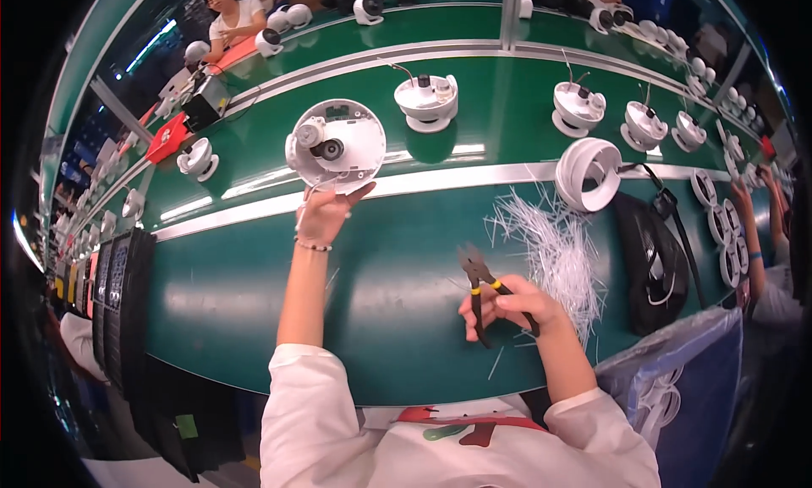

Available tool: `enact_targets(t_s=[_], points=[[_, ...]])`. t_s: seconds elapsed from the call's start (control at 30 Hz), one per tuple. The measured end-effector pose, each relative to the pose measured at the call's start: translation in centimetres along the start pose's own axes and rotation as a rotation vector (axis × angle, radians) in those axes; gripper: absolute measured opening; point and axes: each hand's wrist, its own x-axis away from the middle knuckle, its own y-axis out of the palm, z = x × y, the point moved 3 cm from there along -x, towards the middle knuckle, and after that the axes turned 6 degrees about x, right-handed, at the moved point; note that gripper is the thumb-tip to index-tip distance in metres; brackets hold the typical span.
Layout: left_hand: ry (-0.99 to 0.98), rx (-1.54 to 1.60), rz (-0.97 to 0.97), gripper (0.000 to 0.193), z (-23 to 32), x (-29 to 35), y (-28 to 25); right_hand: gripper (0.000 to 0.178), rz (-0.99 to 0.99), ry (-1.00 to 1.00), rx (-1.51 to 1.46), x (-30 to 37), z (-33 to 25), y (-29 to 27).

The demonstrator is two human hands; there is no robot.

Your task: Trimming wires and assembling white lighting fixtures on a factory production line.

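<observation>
My left hand reaches out over the metal strip and grips the lower rim of a round white plastic housing. The housing is tilted toward me, so its hollow inside shows, with a dark round part and a white cylindrical part in it. In my right hand is a pair of cutting pliers with black handles and yellow bands. Their jaws point up and away from me and look slightly apart, with nothing seen between them. Right beside that hand lies a heap of thin white plastic strips.
White housings with wires stand along the green belt beyond the metal strip. White rings sit at the heap's far end. A black bag lies to the right, above a blue bin. Black trays are stacked left. Other people work nearby.
</observation>
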Motion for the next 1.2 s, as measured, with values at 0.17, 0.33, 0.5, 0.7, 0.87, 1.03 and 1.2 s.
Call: enact_targets(t_s=[0.17, 0.33, 0.5, 0.7, 0.87, 1.03, 1.2], points=[[-0.023, 0.119, -0.043, 0.079, -0.6, 2.4, 4.3, 0.044, 0.009, -0.003, -0.005, -0.1, 0.4, 0.3], [-0.181, 0.198, 0.098, 0.064, -1.7, 2.9, 5.7, 0.045, 0.05, -0.008, 0.018, -0.1, 0.3, 0.8], [-0.093, -0.2, 0.251, 0.042, -4.6, 3.3, 6.8, 0.037, 0.108, 0.056, 0.137, -0.8, 0.7, 1.5], [0.053, -0.295, 0.206, 0.054, -6.5, 4.5, 8.2, 0.036, 0.3, 0.102, 0.237, -1.2, 1.2, 0.3], [0.16, -0.513, 0.146, 0.059, -7.4, 5.8, 7.7, 0.04, 0.365, 0.16, 0.28, -1.0, 0.9, 0.2], [0.26, -0.737, 0.044, 0.058, -7.9, 6.6, 8.5, 0.042, 0.392, 0.165, 0.313, -1.1, 1.3, 0.3], [0.164, -0.665, 0.054, 0.054, -8.2, 6.8, 8.0, 0.046, 0.405, 0.2, 0.306, -0.7, 1.1, 0.6]])
